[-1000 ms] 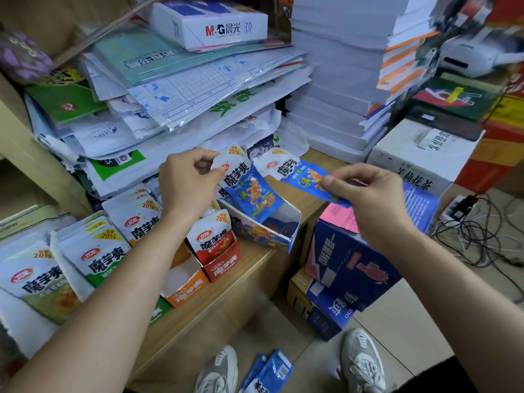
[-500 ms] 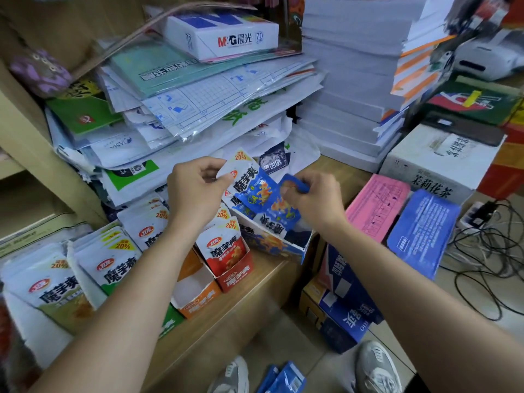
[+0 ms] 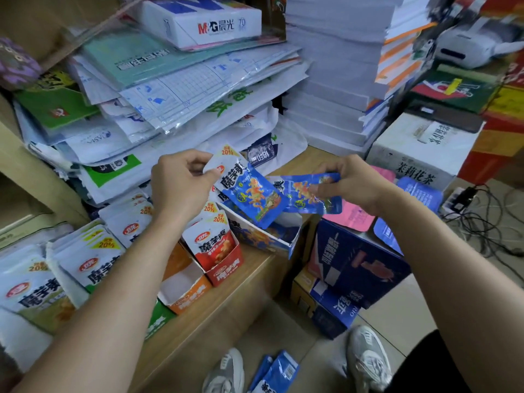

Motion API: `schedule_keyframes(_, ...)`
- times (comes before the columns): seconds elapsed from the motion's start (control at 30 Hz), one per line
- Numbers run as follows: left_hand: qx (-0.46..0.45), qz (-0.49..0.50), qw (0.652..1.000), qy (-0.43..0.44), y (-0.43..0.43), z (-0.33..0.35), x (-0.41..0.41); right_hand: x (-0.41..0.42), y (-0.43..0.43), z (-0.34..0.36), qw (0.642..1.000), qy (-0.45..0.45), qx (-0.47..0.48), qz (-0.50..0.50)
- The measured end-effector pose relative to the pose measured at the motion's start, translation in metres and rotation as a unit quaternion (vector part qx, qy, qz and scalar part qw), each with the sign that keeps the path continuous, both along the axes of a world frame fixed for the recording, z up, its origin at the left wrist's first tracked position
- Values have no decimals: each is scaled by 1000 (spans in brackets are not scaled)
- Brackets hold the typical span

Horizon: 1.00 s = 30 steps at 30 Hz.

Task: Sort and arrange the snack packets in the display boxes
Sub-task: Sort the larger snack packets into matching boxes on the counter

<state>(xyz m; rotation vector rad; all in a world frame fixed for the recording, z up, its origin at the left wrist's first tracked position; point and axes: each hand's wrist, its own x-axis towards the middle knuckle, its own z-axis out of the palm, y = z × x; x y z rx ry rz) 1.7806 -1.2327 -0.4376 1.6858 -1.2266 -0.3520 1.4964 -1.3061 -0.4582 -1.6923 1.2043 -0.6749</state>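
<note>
Blue foil marks the two snack packets in play. The left hand (image 3: 181, 185) has its fingers curled, and thumb and fingertips pinch the white top edge of the first blue packet (image 3: 251, 194). That packet lies at three o'clock from the hand, tilted with its lower end down inside the blue display box (image 3: 266, 239). At least one more packet of the same kind shows just behind it in the box.

The right hand (image 3: 350, 182) is likewise curled, and its thumb and fingertips pinch the second blue packet (image 3: 306, 198). This one lies lengthwise at eight o'clock from the hand, above the right side of the box. Its near end touches or overlaps the first packet; I cannot tell which.

At seven o'clock from the blue box stands the red display box (image 3: 226, 272) with a red packet (image 3: 211, 246) upright in it. The orange display box (image 3: 187, 293) is just beside that, again at seven o'clock. All three boxes sit on the wooden shelf (image 3: 241, 290). White-and-green packets (image 3: 31, 287) crowd the shelf's far nine o'clock end. More blue packets (image 3: 276, 373) lie on the floor at six o'clock, between two grey shoes.
</note>
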Motion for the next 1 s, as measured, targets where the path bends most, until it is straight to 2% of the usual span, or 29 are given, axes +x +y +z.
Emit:
schedule_keyframes(0.13,-3,45,999,-6,0,1,-2,1,-2,-2,988,-134,50,-55)
schedule_keyframes(0.23,-16,65,998,-6,0,2,-3,10,-6,-4,955,-271,73,-94)
schedule_keyframes(0.33,-15,55,998,20,-1,2,-2,25,-7,-8,944,-314,70,-67)
schedule_keyframes(0.47,-14,26,996,89,-4,0,7,52,-7,-25,978,-204,14,-47)
schedule_keyframes(0.6,-25,-9,995,91,-3,-1,9,75,-11,-45,993,-109,4,-40)
schedule_keyframes(0.67,-30,-42,997,65,-2,-1,8,82,-8,-50,999,-48,6,-6)
schedule_keyframes(0.77,-27,-99,995,5,-1,-1,8,89,-2,-52,998,31,-61,-4)
schedule_keyframes(1.0,41,-150,981,-118,1,5,11,76,27,-40,989,103,-95,57)
